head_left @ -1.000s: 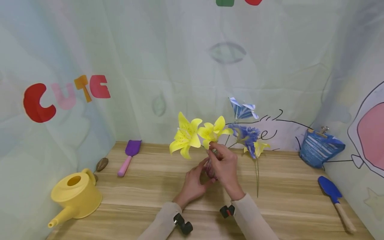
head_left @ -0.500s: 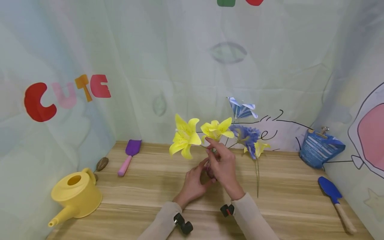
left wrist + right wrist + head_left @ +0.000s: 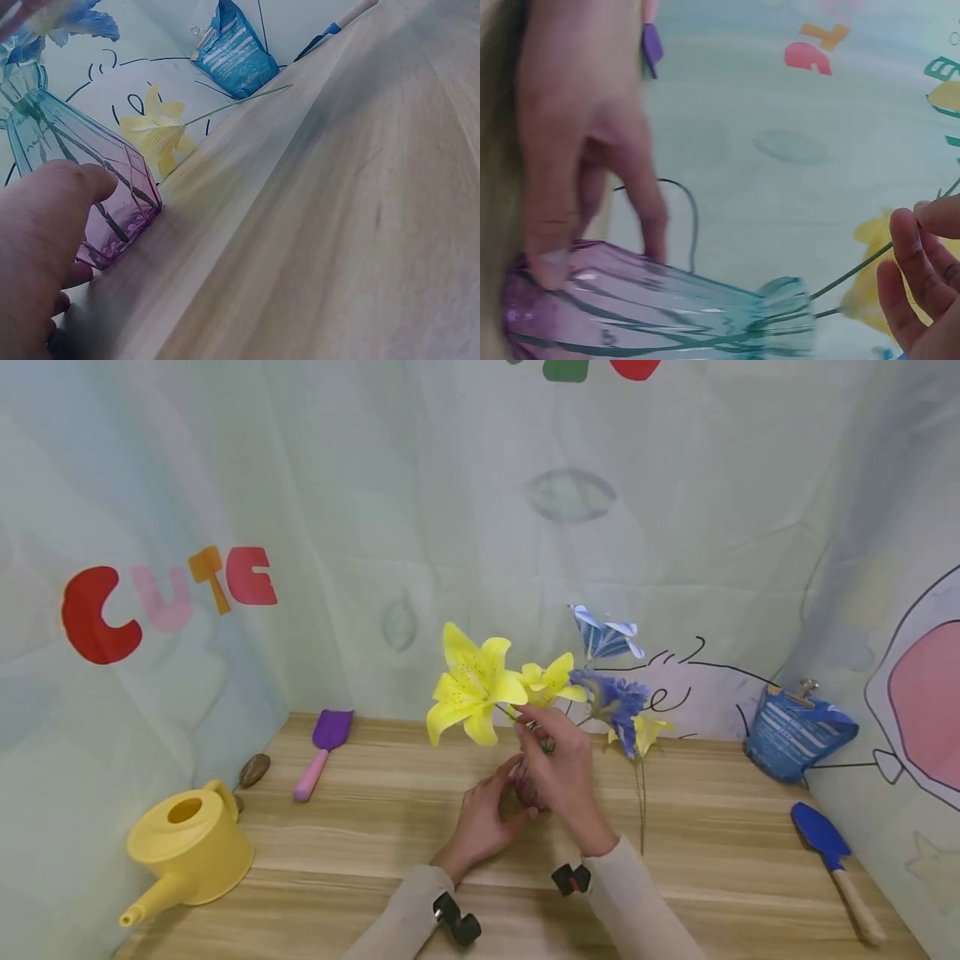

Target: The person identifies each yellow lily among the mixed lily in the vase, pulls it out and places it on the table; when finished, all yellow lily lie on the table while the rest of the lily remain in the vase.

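My left hand (image 3: 487, 818) holds the lower part of a faceted clear vase (image 3: 667, 315), tinted pink at its base and teal at its neck. The vase stands upright on the table with green stems inside. Above its mouth, my right hand (image 3: 558, 764) pinches the stem (image 3: 855, 268) of a large yellow lily (image 3: 472, 685). Behind the right fingers is a second yellow lily (image 3: 551, 681). To the right are a ruffled purple-blue flower (image 3: 611, 702) and a blue-and-white flower (image 3: 606, 637). My right hand hides much of the vase in the head view.
Another yellow lily (image 3: 648, 735) lies right of the vase, its stem toward me. A yellow watering can (image 3: 191, 843), brown stone-like object (image 3: 255, 770) and purple scoop (image 3: 330, 735) are left. A clipped blue bag (image 3: 798, 735) and blue trowel (image 3: 825, 839) are right.
The large yellow lily has shifted up and slightly right, now partly overlapping the second lily. My right fingers have moved onto its stem. My left hand stays on the vase.
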A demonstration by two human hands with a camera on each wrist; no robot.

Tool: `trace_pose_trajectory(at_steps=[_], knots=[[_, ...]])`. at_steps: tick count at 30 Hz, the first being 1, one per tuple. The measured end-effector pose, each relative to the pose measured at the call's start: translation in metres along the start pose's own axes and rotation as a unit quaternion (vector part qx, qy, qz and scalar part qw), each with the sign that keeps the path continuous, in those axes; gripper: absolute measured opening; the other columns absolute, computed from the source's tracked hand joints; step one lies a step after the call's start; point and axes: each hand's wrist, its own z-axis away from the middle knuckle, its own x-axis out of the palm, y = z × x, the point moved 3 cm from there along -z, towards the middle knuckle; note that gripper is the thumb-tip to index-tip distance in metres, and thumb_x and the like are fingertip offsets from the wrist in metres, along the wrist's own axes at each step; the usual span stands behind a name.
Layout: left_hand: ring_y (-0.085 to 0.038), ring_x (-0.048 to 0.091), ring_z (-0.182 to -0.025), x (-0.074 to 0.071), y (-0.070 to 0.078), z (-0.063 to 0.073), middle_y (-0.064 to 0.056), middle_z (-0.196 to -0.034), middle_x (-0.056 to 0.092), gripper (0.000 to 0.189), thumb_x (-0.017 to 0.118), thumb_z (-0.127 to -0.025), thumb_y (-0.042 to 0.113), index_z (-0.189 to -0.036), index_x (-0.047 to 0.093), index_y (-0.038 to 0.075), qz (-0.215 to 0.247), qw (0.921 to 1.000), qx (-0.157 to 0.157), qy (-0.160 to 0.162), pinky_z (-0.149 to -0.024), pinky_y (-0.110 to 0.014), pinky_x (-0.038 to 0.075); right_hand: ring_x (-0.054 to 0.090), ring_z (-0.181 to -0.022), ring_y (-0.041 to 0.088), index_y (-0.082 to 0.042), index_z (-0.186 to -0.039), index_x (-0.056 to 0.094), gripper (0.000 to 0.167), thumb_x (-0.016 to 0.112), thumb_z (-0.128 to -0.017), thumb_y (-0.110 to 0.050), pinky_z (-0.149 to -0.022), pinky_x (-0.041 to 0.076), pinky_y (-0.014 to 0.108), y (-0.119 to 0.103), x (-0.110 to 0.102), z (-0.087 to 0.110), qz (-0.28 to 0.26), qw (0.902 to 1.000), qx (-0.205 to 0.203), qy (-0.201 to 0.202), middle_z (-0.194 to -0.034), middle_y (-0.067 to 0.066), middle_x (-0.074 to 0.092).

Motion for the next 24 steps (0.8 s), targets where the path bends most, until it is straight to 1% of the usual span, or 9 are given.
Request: trace_pose_trajectory(at_steps=[3, 7, 9, 11, 14, 16, 18, 21, 24], knots=[[-0.040, 0.066, -0.132, 0.000, 0.000, 0.000, -0.015, -0.137, 0.075, 0.081, 0.078, -0.094, 0.039, -0.164, 0.042, 0.022, 0.002, 1.0000, 0.003, 0.002, -0.112, -0.068, 0.042, 0.069, -0.063, 0.017, -0.007, -0.113, 0.082, 0.021, 0.076, -0.095, 0.003, -0.065, 0.055, 0.017, -0.007, -0.007, -0.010, -0.023, 0.9997, 0.000, -0.001, -0.093, 0.010, 0.080], [-0.040, 0.067, -0.131, 0.001, 0.000, 0.000, -0.015, -0.134, 0.076, 0.081, 0.078, -0.093, 0.038, -0.164, 0.042, 0.021, -0.001, 1.0000, 0.006, 0.005, -0.110, -0.067, 0.043, 0.065, -0.058, 0.013, -0.007, -0.110, 0.083, 0.017, 0.077, -0.096, 0.000, -0.062, 0.053, 0.015, -0.014, -0.017, -0.023, -0.032, 0.9995, 0.005, -0.001, -0.090, 0.010, 0.081], [-0.040, 0.067, -0.132, 0.001, 0.000, 0.000, -0.014, -0.135, 0.076, 0.082, 0.078, -0.092, 0.039, -0.164, 0.042, 0.022, -0.005, 1.0000, 0.004, 0.004, -0.110, -0.065, 0.043, 0.064, -0.058, 0.012, -0.007, -0.109, 0.083, 0.016, 0.078, -0.095, -0.001, -0.060, 0.052, 0.015, -0.017, -0.022, -0.029, -0.035, 0.9993, 0.014, 0.000, -0.091, 0.010, 0.082], [-0.040, 0.065, -0.134, 0.002, 0.000, 0.000, -0.014, -0.138, 0.075, 0.083, 0.079, -0.092, 0.039, -0.165, 0.041, 0.022, -0.005, 1.0000, -0.003, 0.000, -0.111, -0.065, 0.043, 0.064, -0.058, 0.010, -0.007, -0.109, 0.084, 0.016, 0.078, -0.095, -0.002, -0.060, 0.052, 0.015, -0.018, -0.028, -0.033, -0.040, 0.9988, 0.029, 0.002, -0.091, 0.010, 0.082], [-0.041, 0.062, -0.139, 0.003, 0.000, -0.001, -0.014, -0.146, 0.070, 0.085, 0.079, -0.092, 0.040, -0.166, 0.040, 0.024, 0.000, 0.9997, -0.022, -0.012, -0.115, -0.065, 0.040, 0.065, -0.058, 0.010, -0.009, -0.110, 0.085, 0.016, 0.079, -0.096, -0.006, -0.060, 0.053, 0.015, -0.020, -0.038, -0.037, -0.044, 0.9975, 0.054, 0.008, -0.094, 0.009, 0.083], [-0.042, 0.061, -0.141, 0.004, 0.000, -0.001, -0.015, -0.149, 0.068, 0.085, 0.079, -0.092, 0.041, -0.166, 0.040, 0.024, 0.005, 0.9994, -0.030, -0.016, -0.117, -0.067, 0.039, 0.066, -0.060, 0.009, -0.010, -0.110, 0.085, 0.015, 0.080, -0.096, -0.008, -0.060, 0.054, 0.015, -0.021, -0.045, -0.040, -0.042, 0.9967, 0.068, 0.014, -0.095, 0.008, 0.083], [-0.043, 0.061, -0.141, 0.004, 0.000, -0.001, -0.015, -0.150, 0.067, 0.085, 0.078, -0.092, 0.041, -0.166, 0.040, 0.024, 0.008, 0.9994, -0.031, -0.017, -0.118, -0.069, 0.038, 0.066, -0.062, 0.008, -0.009, -0.111, 0.084, 0.015, 0.080, -0.096, -0.009, -0.061, 0.055, 0.014, -0.020, -0.054, -0.041, -0.038, 0.9956, 0.083, 0.022, -0.098, 0.010, 0.083], [-0.044, 0.060, -0.141, 0.004, 0.000, -0.001, -0.016, -0.151, 0.067, 0.085, 0.077, -0.092, 0.041, -0.166, 0.039, 0.023, 0.004, 0.9995, -0.027, -0.016, -0.119, -0.071, 0.038, 0.065, -0.065, 0.005, -0.007, -0.113, 0.083, 0.017, 0.079, -0.097, -0.009, -0.062, 0.054, 0.013, -0.015, -0.069, -0.041, -0.033, 0.9927, 0.109, 0.040, -0.098, 0.014, 0.082], [-0.046, 0.058, -0.142, 0.004, -0.001, -0.001, -0.015, -0.153, 0.065, 0.085, 0.076, -0.093, 0.042, -0.167, 0.038, 0.024, -0.002, 0.9996, -0.023, -0.015, -0.119, -0.069, 0.038, 0.064, -0.068, 0.002, -0.006, -0.116, 0.082, 0.019, 0.077, -0.099, -0.013, -0.063, 0.053, 0.011, -0.004, -0.086, -0.037, -0.026, 0.9866, 0.147, 0.068, -0.098, 0.015, 0.080]])
